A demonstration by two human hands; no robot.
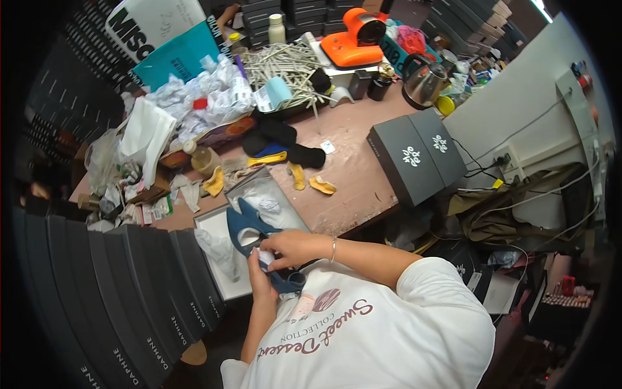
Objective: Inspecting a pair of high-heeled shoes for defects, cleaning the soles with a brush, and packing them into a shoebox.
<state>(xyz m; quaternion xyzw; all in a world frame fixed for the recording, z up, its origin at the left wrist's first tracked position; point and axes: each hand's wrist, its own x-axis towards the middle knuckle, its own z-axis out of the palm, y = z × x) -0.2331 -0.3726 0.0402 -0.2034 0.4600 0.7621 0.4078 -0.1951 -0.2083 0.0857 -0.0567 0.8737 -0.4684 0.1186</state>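
Note:
My left hand [259,280] wraps the side of a blue shoe [283,283], held close against my shirt. The fingers of my right hand [295,247] are bent over the shoe's opening and press on a white paper wad [265,257] there. Part of the shoe lies hidden beneath my hands. Just beyond them, a second blue shoe [236,223] rests over an open shoe box [234,286]. Crumpled white tissue paper [219,251] lies inside the box, with another paper ball [269,205] toward its far end.
Stacked dark shoe boxes [146,292] rise close on the left. Two grey boxes [418,155] stand at the table's right edge. Yellow pieces [322,185] and black cloth items [304,155] lie ahead. Farther back are paper balls [220,87], a steel kettle [424,81] and an orange device [356,39].

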